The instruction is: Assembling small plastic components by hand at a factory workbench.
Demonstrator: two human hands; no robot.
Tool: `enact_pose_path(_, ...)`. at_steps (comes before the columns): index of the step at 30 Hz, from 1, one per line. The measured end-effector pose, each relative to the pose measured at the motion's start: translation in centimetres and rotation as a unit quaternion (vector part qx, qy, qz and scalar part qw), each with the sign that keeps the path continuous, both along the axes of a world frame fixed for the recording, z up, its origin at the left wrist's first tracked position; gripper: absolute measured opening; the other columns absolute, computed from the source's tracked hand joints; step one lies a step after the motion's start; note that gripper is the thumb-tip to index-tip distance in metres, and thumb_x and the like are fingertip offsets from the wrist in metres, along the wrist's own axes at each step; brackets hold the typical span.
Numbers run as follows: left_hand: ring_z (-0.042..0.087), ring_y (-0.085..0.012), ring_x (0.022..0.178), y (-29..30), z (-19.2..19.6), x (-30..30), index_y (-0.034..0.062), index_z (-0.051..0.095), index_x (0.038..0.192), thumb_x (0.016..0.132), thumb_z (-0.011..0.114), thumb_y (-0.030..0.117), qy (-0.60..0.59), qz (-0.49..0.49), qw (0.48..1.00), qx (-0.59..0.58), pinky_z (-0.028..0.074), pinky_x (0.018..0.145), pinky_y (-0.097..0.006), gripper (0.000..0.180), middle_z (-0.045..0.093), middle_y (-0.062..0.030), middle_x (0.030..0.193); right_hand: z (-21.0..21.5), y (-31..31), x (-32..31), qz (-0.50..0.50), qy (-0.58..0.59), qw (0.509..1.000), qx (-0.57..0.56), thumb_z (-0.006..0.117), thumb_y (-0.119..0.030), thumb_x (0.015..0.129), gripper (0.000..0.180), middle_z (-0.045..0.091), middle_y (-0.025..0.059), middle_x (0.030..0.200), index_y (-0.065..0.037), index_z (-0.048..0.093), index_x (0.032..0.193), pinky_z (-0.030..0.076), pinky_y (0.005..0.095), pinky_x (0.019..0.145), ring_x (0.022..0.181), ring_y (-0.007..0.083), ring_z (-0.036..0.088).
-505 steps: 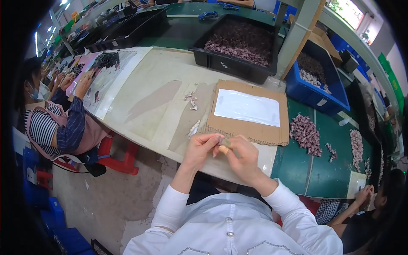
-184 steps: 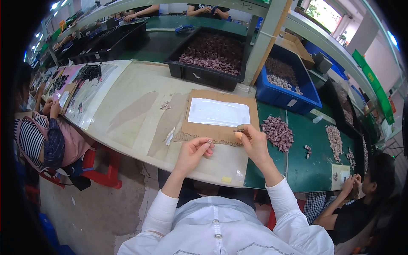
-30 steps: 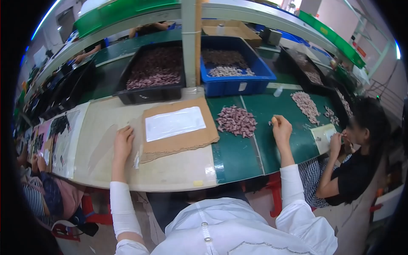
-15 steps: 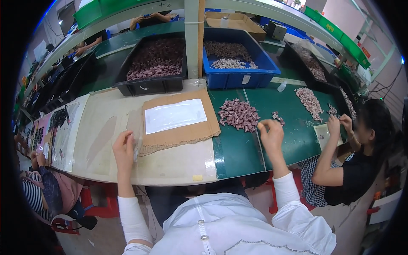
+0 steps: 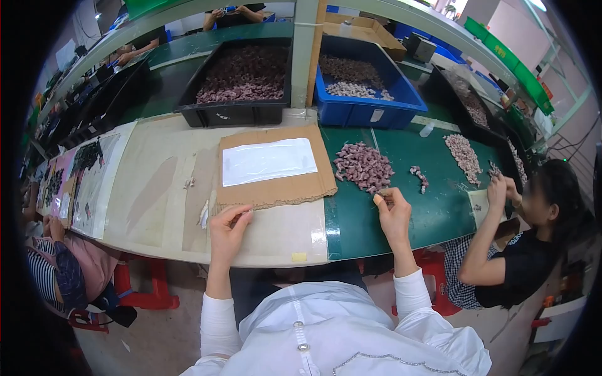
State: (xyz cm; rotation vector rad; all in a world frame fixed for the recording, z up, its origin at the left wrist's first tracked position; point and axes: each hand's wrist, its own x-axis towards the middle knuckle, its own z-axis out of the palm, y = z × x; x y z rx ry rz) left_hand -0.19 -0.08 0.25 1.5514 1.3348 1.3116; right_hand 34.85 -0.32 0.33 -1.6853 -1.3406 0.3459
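Pile of small mauve pieces [image 5: 364,167] lies on the green section of the workbench [image 5: 433,216], between the right edge of a cardboard sheet [image 5: 276,193] and a small cluster [image 5: 419,178]. The right hand [image 5: 394,218] is at the pile's front border; its thumb and forefinger are bent toward each other, but I cannot tell whether they grip a piece. The left hand [image 5: 228,233] is just beside the sheet's torn front edge, near the left corner, with fingers curled and thumb close to the forefinger; whether they hold something, I cannot tell. Beyond the sheet's rear edge stand a black bin [image 5: 251,114] and a blue bin [image 5: 351,113], both containing small pieces.
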Motion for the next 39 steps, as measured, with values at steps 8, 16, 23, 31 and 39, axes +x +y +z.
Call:
enact_pose_path(8,0.058,-0.0095,0.067,0.0,0.2,0.1,-0.0039,0.066,0.095,0.082,0.061,0.001,0.014,0.011,1.0,0.007,0.046,0.061,-0.021,0.015,0.064,-0.0064,0.077,2.4,0.0,-3.7,0.159,0.003,0.987,0.035,0.062,0.0,0.079,0.021,0.063,0.0054,0.075,0.002,0.059,0.1,0.046,0.0203,0.056,0.066,0.0077,0.058)
enact_pose_path(16,0.057,-0.0072,0.065,-1.0,0.3,2.9,-0.0029,0.066,0.1,0.084,0.061,0.002,-0.195,-0.054,0.976,-0.078,0.046,0.061,-0.019,0.017,0.064,-0.0036,0.079,2.3,1.0,-9.3,0.27,0.137,0.952,-0.036,0.07,-0.005,0.074,0.02,0.065,0.009,0.07,0.004,0.06,0.09,0.046,0.0222,0.054,0.059,0.0092,0.06)
enact_pose_path(23,0.056,-0.0059,0.064,-1.0,-0.4,3.9,0.001,0.067,0.1,0.085,0.061,0.004,-0.184,-0.117,0.972,-0.083,0.046,0.057,-0.019,0.017,0.064,-0.0033,0.082,0.9,0.2,-14.0,0.272,0.183,0.944,-0.031,0.065,-0.006,0.079,0.013,0.063,0.0094,0.066,0.003,0.062,0.088,0.046,0.0244,0.054,0.059,0.0095,0.059)
enact_pose_path(31,0.055,-0.0059,0.058,-1.1,-0.8,3.9,-0.0014,0.066,0.099,0.083,0.065,0.007,-0.169,-0.081,0.976,-0.114,0.046,0.053,-0.02,0.019,0.065,-0.0033,0.072,1.5,0.2,-15.8,0.262,0.107,0.959,0.009,0.061,-0.007,0.083,0.012,0.064,0.012,0.072,0.003,0.061,0.089,0.048,0.0255,0.054,0.062,0.0124,0.062)
enact_pose_path(39,0.055,-0.006,0.058,-1.1,-0.6,4.0,-0.0017,0.066,0.101,0.083,0.064,0.006,-0.155,-0.075,0.981,-0.095,0.045,0.052,-0.02,0.02,0.065,-0.0044,0.076,0.8,0.1,-15.0,0.314,0.224,0.919,-0.077,0.057,-0.003,0.087,0.018,0.065,0.0072,0.084,0.006,0.059,0.103,0.051,0.0213,0.064,0.071,0.0094,0.061)
